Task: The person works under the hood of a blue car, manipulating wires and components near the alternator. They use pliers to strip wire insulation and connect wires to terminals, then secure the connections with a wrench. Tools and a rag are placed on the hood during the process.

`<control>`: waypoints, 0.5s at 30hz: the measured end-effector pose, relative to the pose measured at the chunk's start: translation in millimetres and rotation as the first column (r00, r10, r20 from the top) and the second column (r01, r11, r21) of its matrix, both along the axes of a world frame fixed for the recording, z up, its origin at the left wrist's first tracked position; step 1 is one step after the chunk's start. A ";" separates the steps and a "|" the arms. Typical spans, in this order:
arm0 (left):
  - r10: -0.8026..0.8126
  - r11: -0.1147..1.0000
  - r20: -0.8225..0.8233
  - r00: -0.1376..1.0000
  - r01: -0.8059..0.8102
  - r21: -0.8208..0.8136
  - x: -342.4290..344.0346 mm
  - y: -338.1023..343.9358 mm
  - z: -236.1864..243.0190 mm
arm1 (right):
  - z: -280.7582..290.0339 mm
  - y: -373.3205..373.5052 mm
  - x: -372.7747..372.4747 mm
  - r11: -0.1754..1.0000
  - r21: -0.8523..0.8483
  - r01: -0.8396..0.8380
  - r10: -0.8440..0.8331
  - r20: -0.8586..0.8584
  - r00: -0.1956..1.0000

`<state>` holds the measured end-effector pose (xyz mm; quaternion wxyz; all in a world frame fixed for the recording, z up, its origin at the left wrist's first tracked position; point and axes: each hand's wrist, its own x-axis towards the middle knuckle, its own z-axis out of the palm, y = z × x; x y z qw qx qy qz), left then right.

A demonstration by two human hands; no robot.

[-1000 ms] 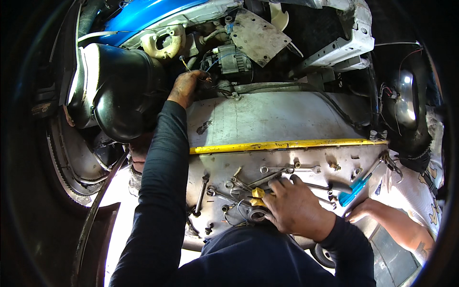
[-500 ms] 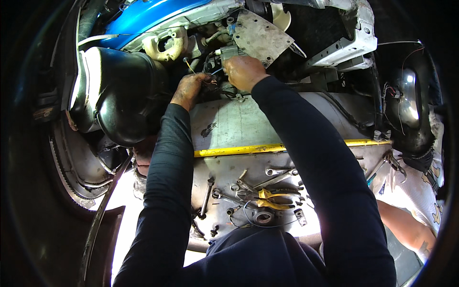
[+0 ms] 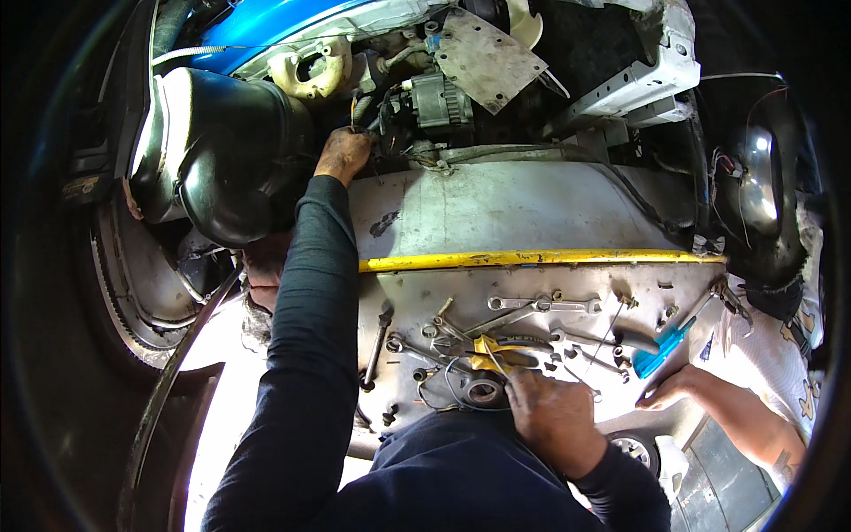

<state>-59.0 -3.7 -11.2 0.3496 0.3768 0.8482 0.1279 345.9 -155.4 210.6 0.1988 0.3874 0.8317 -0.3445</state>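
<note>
My left hand (image 3: 344, 154) is closed in the engine bay, pinching thin wires (image 3: 353, 113), one yellow-orange, that rise above its fingers. A finned metal alternator (image 3: 441, 99) sits to its right. Low over the metal panel, my right hand (image 3: 557, 418) has its fingers curled by the pliers (image 3: 486, 355) with yellow handles. It covers part of their lower handle, and its fingertips are hidden, so what it holds does not show. Left of it lie a round metal part with a hole (image 3: 484, 390) and a loop of thin wire (image 3: 450, 377).
Spanners (image 3: 558, 305), a bolt-like rod (image 3: 378, 346) and a blue-handled screwdriver (image 3: 660, 351) lie on the panel (image 3: 425, 288) below a yellow bar (image 3: 532, 259). Another person's hand (image 3: 675, 387) touches its right edge. A black rounded housing (image 3: 230, 168) bulges at left.
My right hand has left the wires and come down towards me to the tools. My left hand stays at the wires. The other person's hand has come to the panel's edge.
</note>
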 end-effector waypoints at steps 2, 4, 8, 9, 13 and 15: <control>-0.046 0.999 -0.029 0.999 0.047 0.018 0.6 -1.1 -2.5 | -5.6 -13.0 -0.6 0.997 0.068 0.044 -0.039 -0.067 0.997; -0.119 0.992 -0.087 0.989 0.123 0.039 -0.5 -1.7 -6.2 | -2.4 -13.5 -1.4 0.994 0.064 0.091 -0.086 -0.069 0.994; -0.226 0.972 -0.102 0.969 0.231 0.047 -4.1 -6.7 -13.4 | 1.4 12.9 -4.2 0.967 0.187 0.174 -0.111 -0.305 0.946; -0.171 0.984 -0.030 0.985 0.172 0.039 -5.2 -7.1 -14.9 | -2.4 19.1 -7.2 0.971 0.215 0.108 -0.040 -0.298 0.954; -0.196 0.976 0.023 0.980 0.193 0.104 -12.0 -6.8 -21.0 | -18.6 16.9 -22.5 0.973 0.230 0.025 0.034 -0.247 0.968; -0.118 0.989 0.065 0.991 0.111 0.093 -16.1 -7.3 -27.3 | -25.6 10.3 -22.8 0.973 0.228 0.027 0.035 -0.263 0.964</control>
